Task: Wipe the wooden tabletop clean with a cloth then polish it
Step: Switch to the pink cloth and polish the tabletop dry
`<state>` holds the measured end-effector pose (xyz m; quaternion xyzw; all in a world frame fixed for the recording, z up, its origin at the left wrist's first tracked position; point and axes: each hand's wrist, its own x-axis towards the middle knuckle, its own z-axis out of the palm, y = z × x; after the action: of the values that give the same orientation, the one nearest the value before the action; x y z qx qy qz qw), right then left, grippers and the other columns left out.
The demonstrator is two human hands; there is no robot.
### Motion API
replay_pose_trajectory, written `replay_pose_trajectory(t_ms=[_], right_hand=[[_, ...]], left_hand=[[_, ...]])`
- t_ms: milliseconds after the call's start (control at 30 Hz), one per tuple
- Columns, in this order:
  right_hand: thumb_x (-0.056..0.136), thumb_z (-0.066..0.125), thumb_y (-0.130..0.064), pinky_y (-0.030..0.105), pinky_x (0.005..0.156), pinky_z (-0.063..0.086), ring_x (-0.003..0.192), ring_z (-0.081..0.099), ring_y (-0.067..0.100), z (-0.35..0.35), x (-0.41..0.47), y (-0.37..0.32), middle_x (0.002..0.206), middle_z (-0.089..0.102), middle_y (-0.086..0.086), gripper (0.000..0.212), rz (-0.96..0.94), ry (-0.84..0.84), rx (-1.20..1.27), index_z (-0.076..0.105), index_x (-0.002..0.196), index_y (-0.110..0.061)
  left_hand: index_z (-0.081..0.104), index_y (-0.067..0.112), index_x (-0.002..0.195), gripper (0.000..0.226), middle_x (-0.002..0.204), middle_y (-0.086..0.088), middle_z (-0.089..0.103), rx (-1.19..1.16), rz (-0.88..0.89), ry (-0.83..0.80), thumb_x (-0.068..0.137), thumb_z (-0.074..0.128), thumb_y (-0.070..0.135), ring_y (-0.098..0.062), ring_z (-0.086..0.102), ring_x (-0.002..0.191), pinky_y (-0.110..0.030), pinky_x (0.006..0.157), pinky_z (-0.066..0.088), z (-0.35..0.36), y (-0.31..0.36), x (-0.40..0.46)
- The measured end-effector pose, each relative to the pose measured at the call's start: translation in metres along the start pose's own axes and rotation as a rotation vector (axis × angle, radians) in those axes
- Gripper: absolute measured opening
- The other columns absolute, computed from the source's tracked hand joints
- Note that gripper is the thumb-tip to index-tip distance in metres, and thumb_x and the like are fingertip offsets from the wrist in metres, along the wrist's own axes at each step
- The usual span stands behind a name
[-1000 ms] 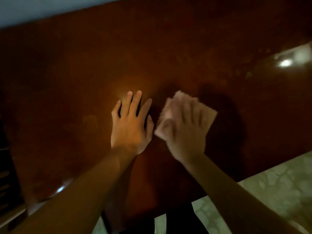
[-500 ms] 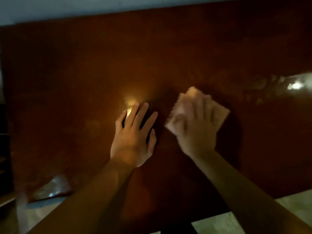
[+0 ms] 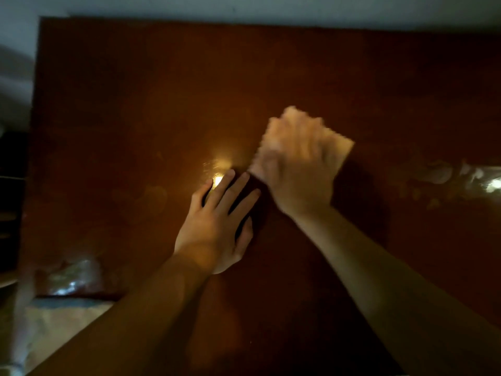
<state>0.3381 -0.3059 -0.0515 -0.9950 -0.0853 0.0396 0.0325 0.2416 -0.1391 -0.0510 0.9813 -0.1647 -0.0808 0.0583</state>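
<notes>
The room is dim and the right hand [image 3: 296, 169] is blurred, so its single fingers are hard to separate. They seem to lie flat and slightly apart on top of the small pale beige cloth [image 3: 340, 147], pressing it down on the dark reddish-brown wooden table [image 3: 135, 104]. Most of the cloth is hidden under this hand; only its far edge and right corner show past the fingertips. Both forearms are cut off at the bottom of the picture.

The far edge of the table runs along a pale wall [image 3: 244, 6], and the left edge is visible too. The right side goes out of the picture, where a bright glare [image 3: 461, 175] lies on the surface. At the lower left, the near edge meets a light floor [image 3: 62, 318]. Wide bare wood lies to the left and behind the hands.

The left hand [image 3: 217, 226] lies palm down on the table, fingers [image 3: 238, 185] spread, just beside the cloth. A small light reflection [image 3: 218, 180] shines between its fingertips.
</notes>
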Motion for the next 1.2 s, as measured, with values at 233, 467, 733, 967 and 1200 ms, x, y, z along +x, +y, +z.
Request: replay_pose_trajectory(t_ms=[233, 467, 733, 967, 1200], right_hand=[[0.109, 0.027, -0.047, 0.055, 0.116, 0.028, 0.143, 0.038, 0.041, -0.004, 0.022, 0.034, 0.155, 0.046, 0.019, 0.058, -0.228, 0.15, 0.084, 0.052, 0.147, -0.013], [0.106, 0.023, -0.045, 0.054, 0.125, 0.011, 0.155, 0.013, 0.04, -0.015, 0.06, 0.068, 0.17, 0.014, 0.01, 0.06, 0.224, 0.006, -0.003, 0.019, 0.162, -0.023], [0.105, 0.019, -0.049, 0.048, 0.125, 0.001, 0.158, 0.007, 0.032, -0.018, 0.105, 0.06, 0.171, 0.012, 0.006, 0.062, -0.276, -0.076, 0.056, 0.016, 0.163, -0.027], [0.106, 0.024, -0.045, 0.052, 0.126, 0.01, 0.155, 0.013, 0.038, -0.029, 0.143, 0.092, 0.169, 0.015, 0.011, 0.058, 0.126, -0.013, 0.028, 0.019, 0.161, -0.025], [0.102, 0.015, -0.047, 0.049, 0.127, 0.002, 0.158, 0.002, 0.032, -0.034, 0.137, 0.02, 0.172, 0.005, 0.006, 0.066, -0.265, -0.127, 0.113, 0.011, 0.164, -0.025]], left_hand=[[0.042, 0.015, 0.149, 0.056, 0.161, -0.009, 0.032, -0.105, -0.028, 0.014, 0.1, 0.033, 0.042, -0.024, 0.016, 0.152, -0.046, 0.122, 0.01, -0.006, 0.002, 0.001], [0.061, 0.006, 0.131, 0.048, 0.142, -0.025, 0.05, -0.161, 0.012, 0.101, 0.087, 0.056, 0.024, -0.04, 0.034, 0.14, -0.063, 0.11, 0.03, -0.011, 0.03, 0.017], [0.04, 0.018, 0.151, 0.058, 0.16, -0.01, 0.033, -0.05, -0.048, -0.023, 0.101, 0.025, 0.043, -0.025, 0.023, 0.151, -0.052, 0.121, 0.013, -0.004, 0.087, 0.074], [0.043, 0.017, 0.149, 0.057, 0.159, -0.012, 0.035, -0.045, -0.032, 0.034, 0.1, 0.031, 0.044, -0.025, 0.022, 0.15, -0.052, 0.12, 0.012, 0.003, 0.09, 0.075], [0.04, 0.02, 0.15, 0.054, 0.16, -0.008, 0.032, -0.086, -0.038, 0.07, 0.101, 0.033, 0.042, -0.021, 0.006, 0.153, -0.049, 0.123, 0.003, 0.006, 0.089, 0.074]])
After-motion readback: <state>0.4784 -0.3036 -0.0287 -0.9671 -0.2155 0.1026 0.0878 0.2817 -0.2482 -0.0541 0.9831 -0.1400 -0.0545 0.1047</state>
